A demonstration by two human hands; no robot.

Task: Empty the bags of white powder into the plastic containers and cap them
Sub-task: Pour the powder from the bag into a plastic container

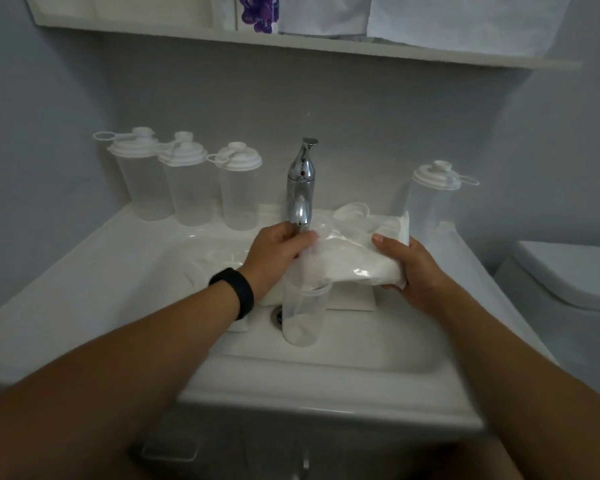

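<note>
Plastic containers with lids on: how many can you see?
4, perhaps one more hidden behind: three left of the faucet at; one right at.

Single head-worn view, forward and down, close over the sink (326, 375), edges perhaps wide-angle-warped.

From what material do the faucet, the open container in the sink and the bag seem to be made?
Faucet: probably chromed metal, since it is shiny and mirrors the room.
Open container: translucent, slightly frosted plastic; the powder at its bottom shows through the wall.
Bag: thin clear plastic film, as it wrinkles, glints and shows the white powder inside.
</note>
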